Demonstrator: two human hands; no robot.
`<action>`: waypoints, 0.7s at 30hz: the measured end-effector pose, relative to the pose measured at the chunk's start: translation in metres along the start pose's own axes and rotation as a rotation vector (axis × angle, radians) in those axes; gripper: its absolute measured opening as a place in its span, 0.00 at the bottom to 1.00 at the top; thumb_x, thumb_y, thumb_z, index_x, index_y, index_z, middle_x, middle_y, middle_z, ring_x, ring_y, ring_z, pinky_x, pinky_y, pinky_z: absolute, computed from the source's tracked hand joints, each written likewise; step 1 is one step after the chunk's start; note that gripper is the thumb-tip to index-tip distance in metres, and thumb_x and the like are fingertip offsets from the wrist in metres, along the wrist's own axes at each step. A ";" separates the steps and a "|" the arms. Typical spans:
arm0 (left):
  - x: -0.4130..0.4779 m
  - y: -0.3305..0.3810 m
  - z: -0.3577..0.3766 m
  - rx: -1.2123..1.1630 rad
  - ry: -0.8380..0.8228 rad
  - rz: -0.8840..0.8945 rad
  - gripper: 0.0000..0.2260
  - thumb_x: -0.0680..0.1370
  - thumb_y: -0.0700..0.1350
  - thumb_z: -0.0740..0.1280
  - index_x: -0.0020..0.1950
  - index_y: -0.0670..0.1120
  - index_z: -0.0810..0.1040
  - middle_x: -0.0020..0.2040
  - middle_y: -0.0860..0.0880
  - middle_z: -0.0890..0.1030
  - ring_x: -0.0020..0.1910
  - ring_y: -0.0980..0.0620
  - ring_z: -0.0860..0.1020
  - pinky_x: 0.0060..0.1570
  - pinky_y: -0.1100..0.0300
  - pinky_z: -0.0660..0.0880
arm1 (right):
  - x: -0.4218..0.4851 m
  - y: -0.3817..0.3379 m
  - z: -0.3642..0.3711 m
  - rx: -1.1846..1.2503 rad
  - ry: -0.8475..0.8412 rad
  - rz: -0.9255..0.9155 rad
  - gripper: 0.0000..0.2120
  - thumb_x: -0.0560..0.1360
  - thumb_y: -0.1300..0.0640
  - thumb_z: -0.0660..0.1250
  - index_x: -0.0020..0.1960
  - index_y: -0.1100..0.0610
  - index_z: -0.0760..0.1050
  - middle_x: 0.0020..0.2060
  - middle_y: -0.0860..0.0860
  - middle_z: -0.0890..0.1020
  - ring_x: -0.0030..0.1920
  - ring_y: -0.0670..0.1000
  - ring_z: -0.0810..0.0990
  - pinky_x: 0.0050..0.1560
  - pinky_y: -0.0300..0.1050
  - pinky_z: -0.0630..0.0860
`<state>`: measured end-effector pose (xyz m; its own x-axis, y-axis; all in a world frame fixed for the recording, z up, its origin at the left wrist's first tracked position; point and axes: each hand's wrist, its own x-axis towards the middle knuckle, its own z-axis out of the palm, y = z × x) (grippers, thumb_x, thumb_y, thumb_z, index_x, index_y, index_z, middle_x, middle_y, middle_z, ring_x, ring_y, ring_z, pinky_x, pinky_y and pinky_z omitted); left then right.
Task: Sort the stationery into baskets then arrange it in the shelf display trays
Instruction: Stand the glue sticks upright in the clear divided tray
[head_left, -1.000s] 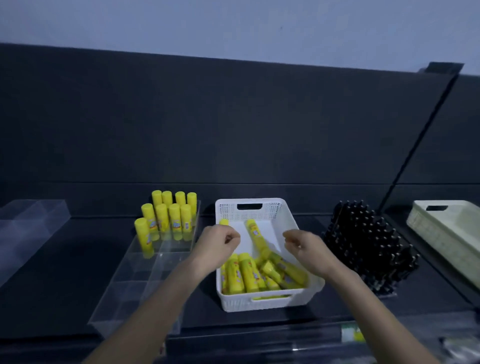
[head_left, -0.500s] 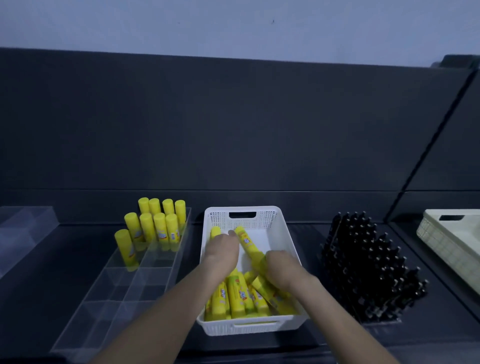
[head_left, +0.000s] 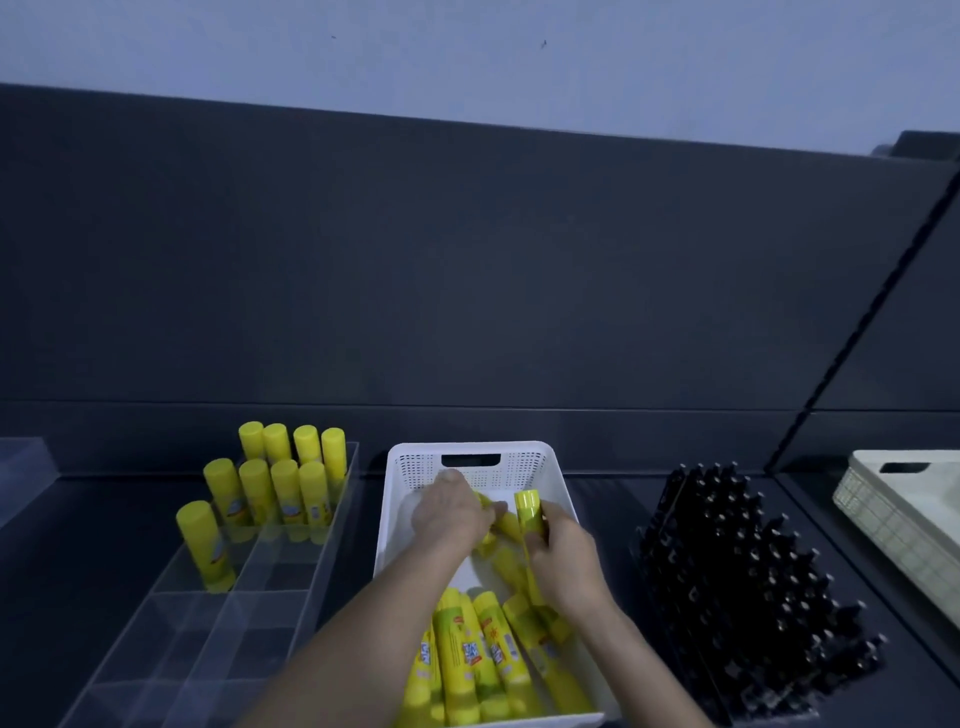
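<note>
Yellow glue stick (head_left: 529, 512) stands near upright, long axis 6-to-12 o'clock, cap at 12, gripped by the right hand's (head_left: 566, 566) fingers over the white basket (head_left: 470, 452). Left hand (head_left: 449, 519) fingers curl among lying sticks (head_left: 467, 649); grip unclear.

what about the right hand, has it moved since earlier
Yes: the right hand dropped from over the right rim of the white basket into it, now gripping a glue stick.

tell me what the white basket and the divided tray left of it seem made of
White basket: looks like matte moulded plastic, given the perforated walls and cut-out handle. Divided tray: seems clear acrylic or similar hard plastic, glossy; the dark shelf shows through its walls and dividers.
</note>
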<state>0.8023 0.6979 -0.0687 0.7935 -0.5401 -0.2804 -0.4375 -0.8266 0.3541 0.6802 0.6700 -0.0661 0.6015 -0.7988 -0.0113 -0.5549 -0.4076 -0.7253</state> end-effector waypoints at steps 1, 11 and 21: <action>0.002 0.002 0.003 0.005 -0.004 -0.020 0.33 0.73 0.62 0.65 0.67 0.41 0.63 0.65 0.44 0.73 0.66 0.45 0.70 0.58 0.56 0.69 | 0.000 0.000 0.000 0.005 0.006 -0.009 0.11 0.76 0.64 0.58 0.56 0.59 0.75 0.50 0.55 0.81 0.52 0.56 0.78 0.39 0.37 0.63; 0.012 0.004 0.004 -0.222 -0.189 0.022 0.27 0.71 0.42 0.68 0.65 0.42 0.60 0.58 0.43 0.73 0.55 0.44 0.75 0.43 0.57 0.72 | -0.003 0.001 0.001 0.085 0.025 -0.039 0.11 0.75 0.66 0.59 0.55 0.58 0.75 0.42 0.50 0.78 0.42 0.49 0.73 0.38 0.36 0.63; 0.011 0.024 0.026 -0.168 -0.058 -0.019 0.19 0.74 0.39 0.63 0.65 0.37 0.70 0.63 0.41 0.75 0.62 0.42 0.75 0.58 0.53 0.74 | -0.007 0.002 -0.003 0.191 0.057 -0.023 0.14 0.76 0.65 0.60 0.61 0.59 0.73 0.46 0.52 0.80 0.43 0.48 0.73 0.37 0.33 0.62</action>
<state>0.7897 0.6680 -0.0864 0.7730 -0.5372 -0.3373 -0.3421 -0.8009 0.4915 0.6728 0.6738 -0.0656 0.5767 -0.8159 0.0418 -0.4188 -0.3392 -0.8424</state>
